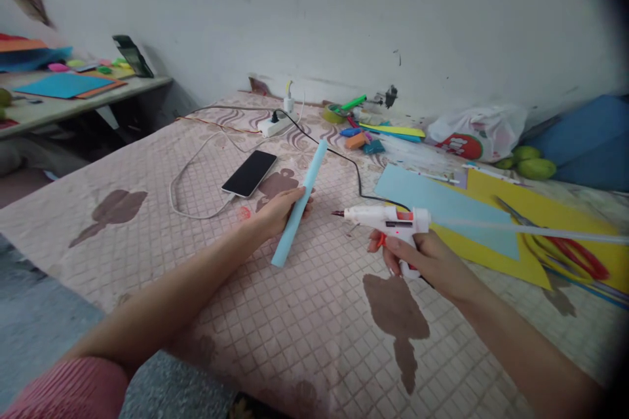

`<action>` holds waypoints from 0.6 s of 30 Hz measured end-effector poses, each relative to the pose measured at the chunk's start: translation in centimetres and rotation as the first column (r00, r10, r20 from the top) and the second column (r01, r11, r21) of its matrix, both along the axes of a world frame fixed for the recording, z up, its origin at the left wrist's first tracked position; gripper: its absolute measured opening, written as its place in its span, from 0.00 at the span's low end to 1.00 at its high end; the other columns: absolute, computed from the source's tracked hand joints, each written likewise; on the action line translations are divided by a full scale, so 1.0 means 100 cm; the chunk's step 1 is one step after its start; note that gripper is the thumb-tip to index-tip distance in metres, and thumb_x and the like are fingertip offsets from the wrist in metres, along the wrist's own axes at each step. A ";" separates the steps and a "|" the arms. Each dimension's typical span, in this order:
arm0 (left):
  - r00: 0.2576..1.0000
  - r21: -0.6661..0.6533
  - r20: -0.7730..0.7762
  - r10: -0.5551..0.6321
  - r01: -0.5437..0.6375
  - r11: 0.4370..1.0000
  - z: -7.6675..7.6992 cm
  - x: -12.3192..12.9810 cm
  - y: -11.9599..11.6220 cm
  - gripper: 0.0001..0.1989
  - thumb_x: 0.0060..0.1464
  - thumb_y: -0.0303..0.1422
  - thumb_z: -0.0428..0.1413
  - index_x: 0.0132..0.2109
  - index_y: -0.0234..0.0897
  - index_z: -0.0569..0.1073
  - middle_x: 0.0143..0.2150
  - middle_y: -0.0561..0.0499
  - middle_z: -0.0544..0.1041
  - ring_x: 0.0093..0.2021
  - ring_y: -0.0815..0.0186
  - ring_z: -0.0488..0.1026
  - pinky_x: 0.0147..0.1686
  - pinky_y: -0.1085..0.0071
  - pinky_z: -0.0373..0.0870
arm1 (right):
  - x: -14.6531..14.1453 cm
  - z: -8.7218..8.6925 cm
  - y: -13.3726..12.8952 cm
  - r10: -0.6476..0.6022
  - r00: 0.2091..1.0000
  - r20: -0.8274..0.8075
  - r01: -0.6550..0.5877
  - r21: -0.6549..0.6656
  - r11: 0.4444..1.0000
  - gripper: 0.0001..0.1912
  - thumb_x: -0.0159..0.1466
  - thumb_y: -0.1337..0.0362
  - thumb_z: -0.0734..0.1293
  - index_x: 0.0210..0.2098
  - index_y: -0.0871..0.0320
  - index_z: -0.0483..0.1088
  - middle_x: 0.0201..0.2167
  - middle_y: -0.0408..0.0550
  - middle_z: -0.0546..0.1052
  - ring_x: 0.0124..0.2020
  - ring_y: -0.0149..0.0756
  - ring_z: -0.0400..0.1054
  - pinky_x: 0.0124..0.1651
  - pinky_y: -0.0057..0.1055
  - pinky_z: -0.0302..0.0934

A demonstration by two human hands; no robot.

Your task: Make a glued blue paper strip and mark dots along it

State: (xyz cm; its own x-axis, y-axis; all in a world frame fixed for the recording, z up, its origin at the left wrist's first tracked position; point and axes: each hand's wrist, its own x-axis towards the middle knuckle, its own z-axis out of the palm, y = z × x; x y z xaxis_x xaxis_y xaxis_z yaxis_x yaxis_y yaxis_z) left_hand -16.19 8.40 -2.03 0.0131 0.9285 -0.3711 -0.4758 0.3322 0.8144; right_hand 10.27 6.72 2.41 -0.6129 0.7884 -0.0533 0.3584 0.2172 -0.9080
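Observation:
My left hand is closed around a light blue rolled paper tube, which stands at a slant over the table. In my right hand is a white hot glue gun, its nozzle pointing left at the paper tube but apart from it. One finger lies at the orange trigger. A long clear glue stick juts out of the back of the gun to the right. The gun's black cord runs back towards a white power strip.
A smartphone on a white cable lies left of the tube. On the right are light blue paper, yellow paper and red-handled scissors. Farther back sit green tape, clay blocks, a plastic bag and green fruit.

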 end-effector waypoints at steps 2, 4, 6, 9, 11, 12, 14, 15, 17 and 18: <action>0.999 -0.029 0.033 0.004 -0.003 1.000 -0.001 -0.002 0.001 0.15 0.61 0.34 0.44 0.42 0.29 0.71 0.30 0.48 0.70 0.24 0.74 0.67 0.23 0.79 0.67 | -0.005 -0.004 -0.001 0.001 1.000 -0.004 -0.001 -0.014 1.000 0.18 0.64 0.53 0.58 0.28 0.59 0.69 0.21 0.46 0.71 0.26 0.33 0.66 0.27 0.29 0.56; 0.997 -0.045 0.080 -0.001 0.005 0.999 -0.002 -0.004 0.001 0.15 0.62 0.34 0.43 0.42 0.28 0.71 0.30 0.49 0.70 0.24 0.74 0.66 0.23 0.79 0.67 | -0.007 -0.010 -0.001 0.000 1.000 -0.030 -0.001 -0.036 0.999 0.18 0.64 0.53 0.57 0.29 0.59 0.70 0.21 0.46 0.71 0.23 0.31 0.63 0.25 0.28 0.55; 0.994 -0.039 0.106 -0.011 0.015 0.999 -0.003 -0.005 0.002 0.14 0.61 0.32 0.43 0.42 0.28 0.71 0.30 0.48 0.70 0.26 0.73 0.68 0.27 0.78 0.68 | -0.009 -0.015 -0.003 0.005 0.999 -0.045 -0.007 -0.049 0.999 0.17 0.64 0.53 0.57 0.31 0.59 0.70 0.20 0.45 0.71 0.21 0.30 0.61 0.25 0.29 0.54; 0.998 -0.023 0.065 -0.005 0.006 1.000 -0.005 -0.004 0.001 0.11 0.60 0.29 0.45 0.41 0.29 0.71 0.32 0.46 0.72 0.31 0.71 0.70 0.32 0.75 0.70 | -0.009 -0.018 -0.005 -0.001 0.998 -0.055 -0.003 -0.068 0.998 0.17 0.64 0.53 0.58 0.33 0.59 0.70 0.18 0.44 0.70 0.21 0.31 0.62 0.24 0.29 0.52; 1.000 -0.011 0.006 -0.011 0.011 1.000 -0.005 -0.005 0.000 0.09 0.59 0.29 0.48 0.41 0.29 0.71 0.34 0.45 0.73 0.33 0.69 0.71 0.35 0.73 0.70 | -0.008 -0.018 -0.006 -0.009 0.998 -0.066 0.003 -0.094 0.996 0.16 0.63 0.53 0.59 0.34 0.59 0.69 0.17 0.43 0.69 0.19 0.30 0.61 0.23 0.29 0.51; 0.999 0.003 -0.034 -0.032 0.032 0.999 -0.004 -0.005 -0.001 0.08 0.58 0.30 0.49 0.40 0.29 0.71 0.35 0.45 0.74 0.33 0.69 0.71 0.35 0.74 0.70 | -0.007 -0.017 -0.006 -0.015 0.997 -0.073 0.007 -0.103 0.995 0.16 0.63 0.53 0.59 0.34 0.59 0.69 0.17 0.43 0.69 0.19 0.30 0.60 0.23 0.29 0.51; 0.983 0.045 -0.153 -0.104 0.112 0.993 -0.002 -0.008 -0.004 0.08 0.57 0.32 0.52 0.37 0.30 0.72 0.34 0.46 0.74 0.31 0.71 0.70 0.31 0.76 0.68 | -0.004 -0.017 -0.006 -0.027 0.997 -0.071 0.019 -0.109 0.994 0.17 0.63 0.52 0.58 0.34 0.59 0.69 0.17 0.42 0.68 0.19 0.30 0.60 0.23 0.28 0.50; 0.963 0.063 -0.225 -0.145 0.163 0.985 -0.001 -0.009 -0.006 0.09 0.56 0.33 0.53 0.37 0.30 0.72 0.32 0.47 0.74 0.30 0.72 0.70 0.29 0.77 0.66 | -0.003 -0.017 -0.005 -0.037 0.997 -0.065 0.030 -0.105 0.994 0.17 0.64 0.52 0.58 0.34 0.59 0.69 0.17 0.42 0.68 0.19 0.30 0.59 0.23 0.29 0.50; 0.917 0.074 -0.341 -0.208 0.247 0.966 0.003 -0.012 -0.009 0.11 0.54 0.36 0.54 0.36 0.31 0.73 0.31 0.49 0.74 0.28 0.73 0.68 0.25 0.79 0.63 | 0.001 -0.017 -0.003 -0.058 0.997 -0.060 0.052 -0.089 0.995 0.18 0.64 0.52 0.57 0.35 0.60 0.69 0.16 0.42 0.68 0.19 0.30 0.59 0.24 0.29 0.50; 0.900 0.071 -0.369 -0.232 0.277 0.958 0.005 -0.013 -0.010 0.12 0.54 0.38 0.54 0.36 0.31 0.73 0.30 0.49 0.73 0.27 0.73 0.68 0.24 0.79 0.62 | 0.002 -0.017 -0.002 -0.068 0.996 -0.065 0.062 -0.080 0.995 0.18 0.64 0.52 0.57 0.35 0.60 0.69 0.16 0.42 0.68 0.19 0.30 0.59 0.24 0.29 0.50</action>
